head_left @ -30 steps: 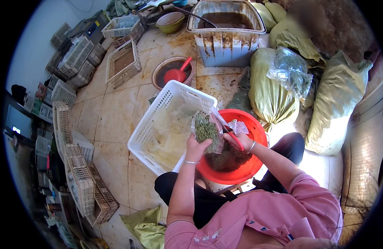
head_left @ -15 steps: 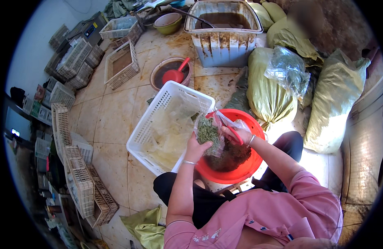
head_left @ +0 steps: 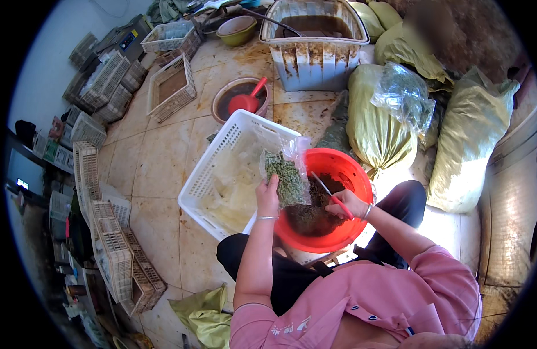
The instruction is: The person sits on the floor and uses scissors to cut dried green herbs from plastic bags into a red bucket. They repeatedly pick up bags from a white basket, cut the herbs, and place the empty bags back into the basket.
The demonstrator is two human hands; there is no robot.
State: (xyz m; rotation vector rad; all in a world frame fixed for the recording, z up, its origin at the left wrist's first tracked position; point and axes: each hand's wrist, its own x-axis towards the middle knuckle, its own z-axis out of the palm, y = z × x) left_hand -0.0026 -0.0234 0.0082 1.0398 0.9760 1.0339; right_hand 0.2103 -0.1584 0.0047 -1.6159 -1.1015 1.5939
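My left hand (head_left: 268,199) pinches a clear plastic bag (head_left: 286,179) part-filled with crumbly green dried plant material. The bag hangs between the white basket and the red tub, its upper end loose. In my right hand (head_left: 350,203) is a pair of red-handled scissors (head_left: 322,184), blades angled up and to the left, over the tub. Dark brown, loose material (head_left: 312,225) lies in the round red tub (head_left: 353,167); whether my right fingers touch it I cannot tell. Beside the tub, a white perforated basket (head_left: 206,170) contains several crumpled, clear to yellowish plastic bags.
Ahead stands a basin (head_left: 217,109) of dark liquid with a red dipper (head_left: 243,103), before a large stained bin (head_left: 315,67). Stuffed woven sacks (head_left: 376,122) stand at the right. Dirty crates (head_left: 113,241) line the left side; a yellowish sack (head_left: 207,323) lies near me.
My hands have moved apart. The scissors have left the bag and shifted down and right over the tub. The bag has swung slightly left and now shows its full length.
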